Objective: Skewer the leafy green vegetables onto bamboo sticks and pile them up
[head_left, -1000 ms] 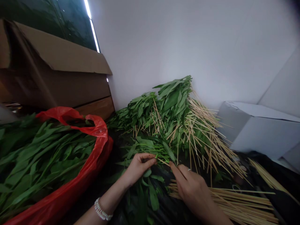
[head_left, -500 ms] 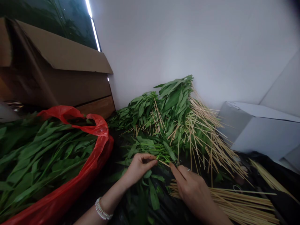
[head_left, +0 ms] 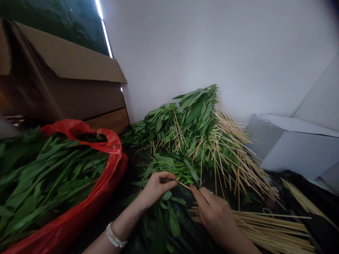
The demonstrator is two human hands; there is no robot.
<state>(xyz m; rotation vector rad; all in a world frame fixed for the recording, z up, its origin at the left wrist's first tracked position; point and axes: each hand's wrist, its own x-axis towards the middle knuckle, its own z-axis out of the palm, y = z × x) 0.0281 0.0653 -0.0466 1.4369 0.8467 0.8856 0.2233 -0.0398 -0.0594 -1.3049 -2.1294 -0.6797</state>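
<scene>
Left hand [head_left: 156, 188], right hand [head_left: 215, 215] on skewer [head_left: 184, 185]

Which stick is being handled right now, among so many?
Start at the heap of skewered leaves against the white wall; both hands sit just before it. The stick is the short bare stretch between left hand and right hand. Unlike the loose bundle beside them, it alone is held.
</scene>
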